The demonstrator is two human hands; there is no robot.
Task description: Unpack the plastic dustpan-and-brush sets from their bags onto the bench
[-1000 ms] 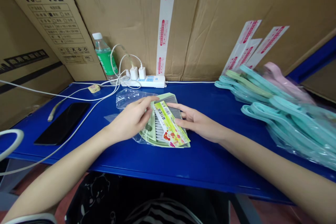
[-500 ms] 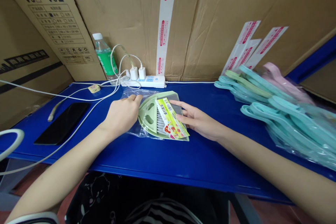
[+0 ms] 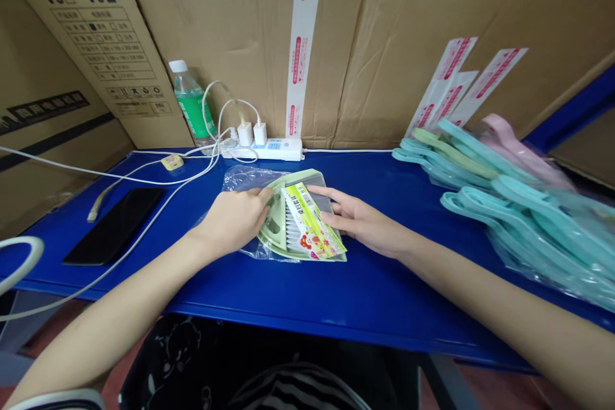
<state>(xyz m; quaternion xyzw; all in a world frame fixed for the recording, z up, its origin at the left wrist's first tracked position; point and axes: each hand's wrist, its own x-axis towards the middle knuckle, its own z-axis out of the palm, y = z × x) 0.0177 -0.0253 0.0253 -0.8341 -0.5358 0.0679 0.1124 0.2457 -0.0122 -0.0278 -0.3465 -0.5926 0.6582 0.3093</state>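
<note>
A pale green dustpan (image 3: 276, 240) with a grey-bristled brush (image 3: 291, 224) in it lies on the blue table, on a clear plastic bag (image 3: 245, 177). Across the brush rests a yellow-green printed card (image 3: 312, 221). My left hand (image 3: 239, 218) is closed at the dustpan's narrow left end, its fingers curled over the handle area; the fingertips are partly hidden. From the right, my right hand (image 3: 358, 219) holds the card and the dustpan's right edge between thumb and fingers.
Bagged turquoise, green and pink long-handled pieces (image 3: 528, 205) are piled on the right. Behind stand a bottle (image 3: 195, 106), a power strip (image 3: 283, 150) with chargers, and cardboard boxes (image 3: 240, 32). A black phone (image 3: 113, 226) and white cables lie on the left.
My left hand has moved slightly right and down, further over the dustpan's narrow end. The card and dustpan have shifted slightly, and more of the plastic bag shows. My right hand has barely moved.
</note>
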